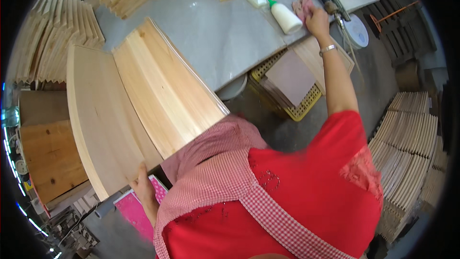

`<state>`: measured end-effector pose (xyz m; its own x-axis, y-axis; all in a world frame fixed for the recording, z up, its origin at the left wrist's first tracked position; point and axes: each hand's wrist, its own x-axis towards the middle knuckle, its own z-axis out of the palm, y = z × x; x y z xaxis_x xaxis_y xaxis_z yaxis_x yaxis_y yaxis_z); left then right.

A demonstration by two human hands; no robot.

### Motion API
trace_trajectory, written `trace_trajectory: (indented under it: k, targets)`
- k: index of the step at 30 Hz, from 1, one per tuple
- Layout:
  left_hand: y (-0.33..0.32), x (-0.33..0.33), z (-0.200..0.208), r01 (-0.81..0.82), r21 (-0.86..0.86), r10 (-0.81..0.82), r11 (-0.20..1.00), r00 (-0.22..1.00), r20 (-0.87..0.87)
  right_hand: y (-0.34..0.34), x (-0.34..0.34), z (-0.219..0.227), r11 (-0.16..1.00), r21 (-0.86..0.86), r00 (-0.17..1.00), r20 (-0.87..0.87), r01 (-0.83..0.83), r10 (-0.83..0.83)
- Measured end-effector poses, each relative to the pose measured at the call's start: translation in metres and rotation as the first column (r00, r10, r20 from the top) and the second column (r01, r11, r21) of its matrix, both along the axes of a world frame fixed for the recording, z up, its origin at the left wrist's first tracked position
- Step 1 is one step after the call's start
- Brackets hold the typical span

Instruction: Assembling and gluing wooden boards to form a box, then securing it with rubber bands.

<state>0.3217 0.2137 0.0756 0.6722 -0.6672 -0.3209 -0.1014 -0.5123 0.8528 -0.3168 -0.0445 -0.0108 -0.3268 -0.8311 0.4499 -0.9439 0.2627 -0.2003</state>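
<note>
left hand: thumb showing, fingers gripping the near end of the angled wooden piece, their tips hiding | wooden piece: overhanging the worktop's near edge, leftward | right hand: fingers pinching a pink cloth beside the white bottle, near that edge

Stacked wooden panels, a worktable and a squeeze bottle show a woodworking workshop.
</note>
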Motion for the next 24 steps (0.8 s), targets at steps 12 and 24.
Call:
trace_trajectory:
  k: [12,24]
  targets:
    - [0.001,-0.008,0.005,0.017,-0.121,-0.018,0.992,1.0,-0.007,0.19,0.093,-0.136,0.973,0.231,0.99,0.132,0.02,-0.052]
    - [0.001,0.005,-0.008,0.071,-0.18,-0.077,0.981,0.997,-0.027,0.254,0.105,-0.097,0.86,0.431,0.962,0.131,-0.273,0.24]
